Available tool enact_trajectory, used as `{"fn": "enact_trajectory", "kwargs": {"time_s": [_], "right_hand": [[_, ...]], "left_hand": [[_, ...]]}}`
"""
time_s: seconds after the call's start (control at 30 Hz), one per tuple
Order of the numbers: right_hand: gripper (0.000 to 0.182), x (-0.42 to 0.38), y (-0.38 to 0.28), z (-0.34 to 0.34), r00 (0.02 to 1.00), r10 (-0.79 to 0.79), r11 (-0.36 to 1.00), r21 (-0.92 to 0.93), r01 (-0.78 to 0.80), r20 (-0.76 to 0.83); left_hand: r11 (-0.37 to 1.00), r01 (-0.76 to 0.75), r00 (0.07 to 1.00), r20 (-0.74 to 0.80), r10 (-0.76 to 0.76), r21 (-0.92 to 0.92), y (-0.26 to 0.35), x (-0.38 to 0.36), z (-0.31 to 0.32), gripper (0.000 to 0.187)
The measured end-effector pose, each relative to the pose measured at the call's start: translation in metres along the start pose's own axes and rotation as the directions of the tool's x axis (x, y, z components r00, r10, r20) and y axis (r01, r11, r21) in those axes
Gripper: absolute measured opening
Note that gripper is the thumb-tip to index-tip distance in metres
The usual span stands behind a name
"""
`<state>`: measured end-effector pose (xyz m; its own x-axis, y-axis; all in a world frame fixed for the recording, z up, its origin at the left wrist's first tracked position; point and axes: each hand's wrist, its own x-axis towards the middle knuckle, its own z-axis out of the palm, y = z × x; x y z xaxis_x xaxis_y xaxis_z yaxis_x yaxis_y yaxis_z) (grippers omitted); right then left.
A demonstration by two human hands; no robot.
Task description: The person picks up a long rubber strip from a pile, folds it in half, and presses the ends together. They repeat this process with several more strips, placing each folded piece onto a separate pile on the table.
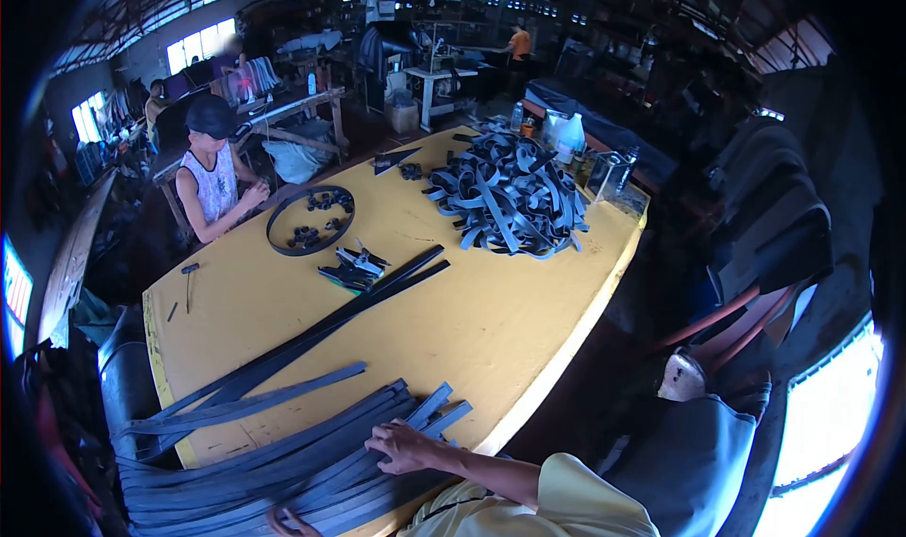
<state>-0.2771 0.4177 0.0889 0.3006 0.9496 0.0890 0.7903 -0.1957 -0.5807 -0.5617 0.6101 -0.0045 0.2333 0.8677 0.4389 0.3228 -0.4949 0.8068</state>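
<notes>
Here, in my head view, my right hand [401, 445] lies upon the stack of dark flat strips [274, 471], near the stack's right end. Its fingers are bent; whether they grip a strip or only press on it, I cannot tell. My left hand [291, 523] shows only partly, at the near side of the stack, so its state I also cannot tell. The stack lies along the near part of the yellow table [510, 320], and its left end reaches past the table's edge. Just beyond the stack, long black straps [377, 290] lie slanting. Farther beyond it are some hand tools [354, 271], a dark ring [311, 251], and a big heap of curled strips [510, 197]. Opposite the stack, a person [209, 178] is at the table's side.
</notes>
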Motion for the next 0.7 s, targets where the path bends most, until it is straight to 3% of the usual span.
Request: {"fn": "enact_trajectory", "kwargs": {"time_s": [0.07, 0.1, 0.13, 0.17, 0.2, 0.23, 0.3, 0.33, 0.4, 0.43, 0.5, 0.57, 0.6, 0.63, 0.67, 0.7], "right_hand": [[0.027, 0.001, -0.009, -0.004, 0.997, -0.056, 0.998, -0.039, 0.055, -0.044], [0.032, 0.001, -0.016, -0.008, 0.998, -0.062, 0.995, -0.083, 0.061, -0.004], [0.038, 0.003, -0.022, -0.013, 0.997, -0.067, 0.989, -0.127, 0.071, 0.035], [0.038, 0.003, -0.028, -0.017, 0.996, -0.075, 0.99, -0.118, 0.079, 0.038], [0.038, 0.003, -0.034, -0.021, 0.996, -0.075, 0.992, -0.1, 0.08, 0.053], [0.039, 0.002, -0.036, -0.023, 0.995, -0.075, 0.993, -0.084, 0.08, 0.066], [0.038, -0.002, -0.029, -0.017, 0.996, -0.065, 0.995, -0.07, 0.069, 0.057], [0.038, -0.005, -0.023, -0.013, 0.997, -0.053, 0.996, -0.066, 0.057, 0.052], [0.038, -0.013, -0.003, 0.002, 0.997, -0.046, 0.993, -0.102, 0.051, 0.054], [0.038, -0.018, 0.007, 0.01, 0.998, -0.037, 0.989, -0.143, 0.044, 0.055], [0.039, -0.029, 0.023, 0.018, 0.999, -0.033, 0.99, -0.138, 0.037, 0.028], [0.04, -0.04, 0.038, 0.012, 0.999, -0.031, 0.991, -0.133, 0.032, 0.004], [0.039, -0.043, 0.046, 0.0, 0.997, -0.022, 0.997, -0.076, 0.027, 0.067], [0.039, -0.048, 0.058, -0.013, 0.991, -0.018, 1.0, -0.018, 0.021, 0.133], [0.039, -0.057, 0.074, -0.027, 0.995, -0.005, 1.0, -0.008, 0.006, 0.103], [0.039, -0.07, 0.094, -0.043, 0.997, 0.007, 1.0, 0.002, -0.007, 0.076]], "left_hand": [[0.985, 0.152, 0.916, 0.385, -0.111, -0.079, -0.088, -0.052, 0.01, 0.063], [0.875, 0.474, 0.721, 0.613, -0.322, -0.098, -0.06, -0.045, 0.011, 0.06], [0.672, 0.739, 0.426, 0.795, -0.431, -0.032, 0.002, -0.03, 0.021, 0.068], [0.364, 0.92, 0.316, 0.824, -0.47, -0.145, 0.037, -0.033, 0.034, 0.065], [0.005, 0.973, 0.205, 0.861, -0.465, -0.229, 0.072, -0.036, 0.046, 0.064], [-0.123, 0.941, 0.24, 0.876, -0.419, -0.316, 0.118, -0.028, 0.05, 0.057], [-0.202, 0.851, 0.304, 0.769, -0.562, -0.485, 0.133, -0.02, 0.059, 0.048], [-0.197, 0.852, 0.303, 0.764, -0.569, -0.485, 0.119, -0.022, 0.063, 0.048], [-0.023, 0.713, 0.518, 0.547, -0.658, -0.701, 0.069, -0.017, 0.065, 0.043], [0.028, 0.725, 0.538, 0.541, -0.647, -0.688, 0.052, -0.01, 0.055, 0.039], [0.119, 0.573, 0.655, 0.366, -0.661, -0.811, 0.007, 0.004, 0.038, 0.041], [0.242, 0.483, 0.796, 0.306, -0.523, -0.842, -0.116, 0.029, -0.007, 0.053], [0.271, 0.382, 0.911, 0.311, -0.272, -0.884, -0.15, 0.039, -0.032, 0.053], [0.2, 0.437, 0.879, 0.371, -0.299, -0.877, -0.154, 0.059, -0.064, 0.054], [0.694, 0.052, 0.988, 0.139, 0.07, -0.718, -0.194, 0.078, -0.084, 0.05], [0.933, 0.006, 0.997, 0.071, 0.021, -0.359, -0.185, 0.087, -0.108, 0.046]]}}
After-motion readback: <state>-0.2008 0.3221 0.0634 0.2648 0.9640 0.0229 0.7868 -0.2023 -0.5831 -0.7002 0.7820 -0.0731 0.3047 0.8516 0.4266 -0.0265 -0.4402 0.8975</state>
